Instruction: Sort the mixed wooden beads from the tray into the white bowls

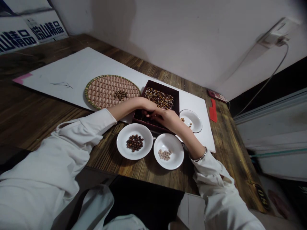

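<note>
My left hand [148, 105] reaches over the dark red box [177, 105], fingers curled and partly hidden. My right hand [165, 117] meets it there, its fingers bent together near the left fingertips. Whatever either hand holds is too small or hidden to make out. Mixed brown, yellow and pale beads [159, 97] fill the far part of the box; its near part is in shadow under my hands. Close in front stand a white bowl [122, 150] with dark brown beads [134, 142] and another white bowl [176, 159] with pale beads [165, 155].
A round woven tray [100, 91] with greenish-brown beads [120, 95] lies left of the box on a white board [69, 67]. Right of the box is a white dish [197, 123] with a few yellowish beads. A red comb-like object [212, 111] and a phone-like object [216, 95] lie farther right.
</note>
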{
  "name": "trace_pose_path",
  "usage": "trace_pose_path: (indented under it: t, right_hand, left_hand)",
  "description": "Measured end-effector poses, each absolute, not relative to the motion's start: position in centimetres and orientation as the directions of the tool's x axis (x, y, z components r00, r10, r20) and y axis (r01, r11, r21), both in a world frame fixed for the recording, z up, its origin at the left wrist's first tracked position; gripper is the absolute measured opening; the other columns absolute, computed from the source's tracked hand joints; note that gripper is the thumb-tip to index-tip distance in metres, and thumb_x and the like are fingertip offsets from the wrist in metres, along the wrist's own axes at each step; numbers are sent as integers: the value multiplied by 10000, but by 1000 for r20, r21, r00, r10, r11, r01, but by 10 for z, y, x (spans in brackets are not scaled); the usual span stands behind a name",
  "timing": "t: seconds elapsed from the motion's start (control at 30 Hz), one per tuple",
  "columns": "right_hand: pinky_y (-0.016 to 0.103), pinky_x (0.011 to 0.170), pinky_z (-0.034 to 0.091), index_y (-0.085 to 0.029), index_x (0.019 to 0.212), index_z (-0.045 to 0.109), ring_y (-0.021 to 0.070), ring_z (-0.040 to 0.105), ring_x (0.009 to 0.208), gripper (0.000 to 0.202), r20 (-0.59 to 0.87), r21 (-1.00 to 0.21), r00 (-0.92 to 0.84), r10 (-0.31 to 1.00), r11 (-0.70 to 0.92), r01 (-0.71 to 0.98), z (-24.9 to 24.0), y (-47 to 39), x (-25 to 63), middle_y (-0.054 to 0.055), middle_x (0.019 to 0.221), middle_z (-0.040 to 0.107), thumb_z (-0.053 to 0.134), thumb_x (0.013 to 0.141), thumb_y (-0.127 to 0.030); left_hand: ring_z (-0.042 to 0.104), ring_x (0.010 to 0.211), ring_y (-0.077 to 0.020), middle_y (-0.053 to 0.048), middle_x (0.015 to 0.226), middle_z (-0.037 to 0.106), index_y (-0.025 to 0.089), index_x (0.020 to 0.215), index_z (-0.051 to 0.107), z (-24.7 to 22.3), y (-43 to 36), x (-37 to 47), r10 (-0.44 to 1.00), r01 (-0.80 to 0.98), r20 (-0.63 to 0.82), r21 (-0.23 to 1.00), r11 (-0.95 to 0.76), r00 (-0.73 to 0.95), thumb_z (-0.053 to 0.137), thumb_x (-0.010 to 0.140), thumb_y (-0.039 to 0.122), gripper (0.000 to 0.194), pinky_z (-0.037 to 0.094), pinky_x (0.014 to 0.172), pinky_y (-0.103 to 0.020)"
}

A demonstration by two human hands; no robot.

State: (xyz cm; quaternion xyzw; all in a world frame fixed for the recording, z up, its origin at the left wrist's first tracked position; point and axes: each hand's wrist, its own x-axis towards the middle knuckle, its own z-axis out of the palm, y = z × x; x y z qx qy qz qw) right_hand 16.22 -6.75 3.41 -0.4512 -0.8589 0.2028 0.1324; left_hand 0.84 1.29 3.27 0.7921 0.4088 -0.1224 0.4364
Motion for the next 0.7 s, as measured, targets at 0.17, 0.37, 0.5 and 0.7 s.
trace_pose_path:
  t: [0.17, 0.37, 0.5, 0.7]
  right_hand:
    - [327, 814, 468, -257, 1028, 683, 239, 679, 933, 172, 30, -371, -574, 818, 542, 754, 37, -70, 160, 30, 1008, 743, 554, 927, -204]
    - [291, 775, 464, -214, 1042, 683, 209, 682, 868, 155, 85, -337, -578, 812, 569, 750, 34, -68, 161, 51, 956, 744, 572, 936, -240]
    - [277, 746, 474, -233, 1042, 680, 182, 680, 807, 162, 191, -382, -583, 790, 607, 697, 28, -65, 165, 25, 911, 737, 564, 939, -282]
    - [259, 693, 489, -199, 1015, 653, 168, 689, 770, 169, 371, -433, -531, 762, 647, 627, 24, -62, 167, 34, 899, 739, 542, 936, -299]
  left_hand:
    - [456, 551, -169, -72, 508, 554, 110, 728, 715, 36, 11, 8, 524, 742, -545, 597, -305, 655, 464, 754, 280, 304, 413, 616, -334]
    - [418, 490, -138, -29, 434, 473, 141, 651, 655, 36, 10, 8, 553, 756, -534, 567, -327, 639, 498, 728, 235, 198, 379, 541, -297]
    - [356, 471, -110, 5, 404, 382, 145, 576, 564, 32, 13, 8, 562, 709, -459, 588, -389, 688, 532, 724, 164, 152, 334, 504, -272]
    - [479, 609, -127, -8, 660, 633, 120, 737, 662, 20, 19, 13, 533, 591, -295, 588, -553, 793, 531, 709, 87, 137, 414, 630, -234]
